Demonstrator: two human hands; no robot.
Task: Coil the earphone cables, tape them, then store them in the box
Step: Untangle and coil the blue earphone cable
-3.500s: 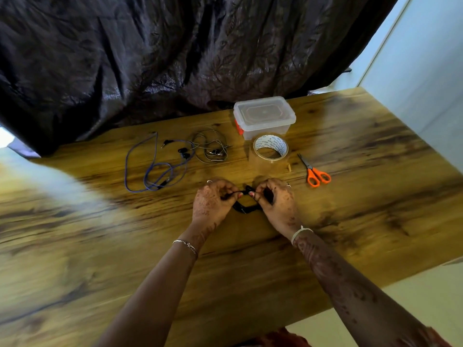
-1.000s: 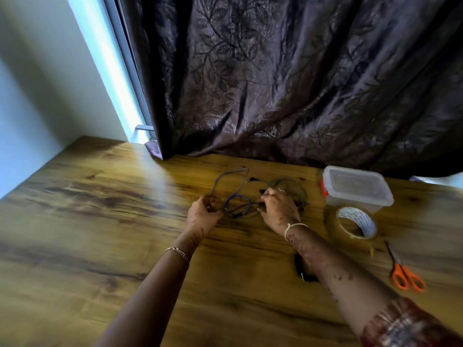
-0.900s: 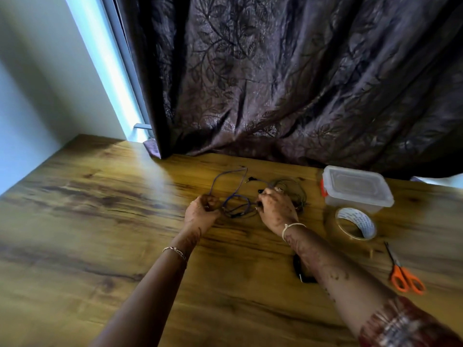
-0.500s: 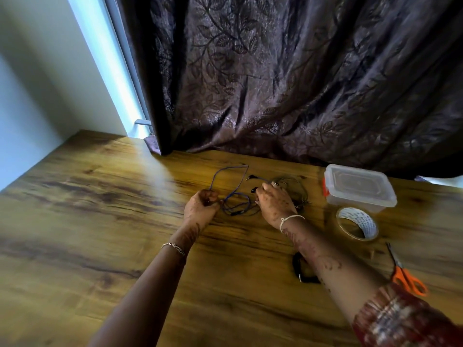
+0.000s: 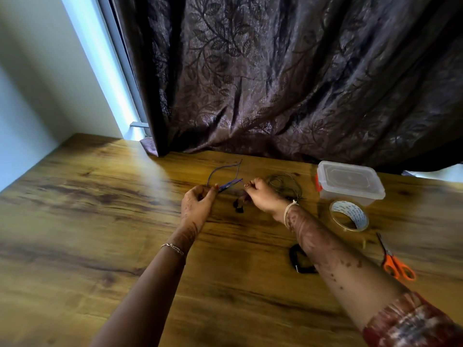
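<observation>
- Your left hand [image 5: 198, 200]: fingers pinched narrow on a bunch of the blue earphone cable [image 5: 226, 184]; one loop of it arcs away toward the far side.
- Your right hand [image 5: 263, 195]: curled nearly closed, pinching the other end of that cable; its earbuds [image 5: 238, 206] hang blurred between your hands.
- Grey earphone cable [image 5: 284, 185]: loose tangle on the table [image 5: 75, 221], just right of your right hand, partly hidden by it.
- Black coiled cable [image 5: 299, 261]: near side, half covered by your right forearm.
- Box [image 5: 349, 182]: clear, lid on, far right.
- Tape roll [image 5: 349, 216]: just in front of the box.
- Scissors [image 5: 395, 262]: orange handles, near right.
- Curtain [image 5: 288, 78]: dark, along the far edge.
</observation>
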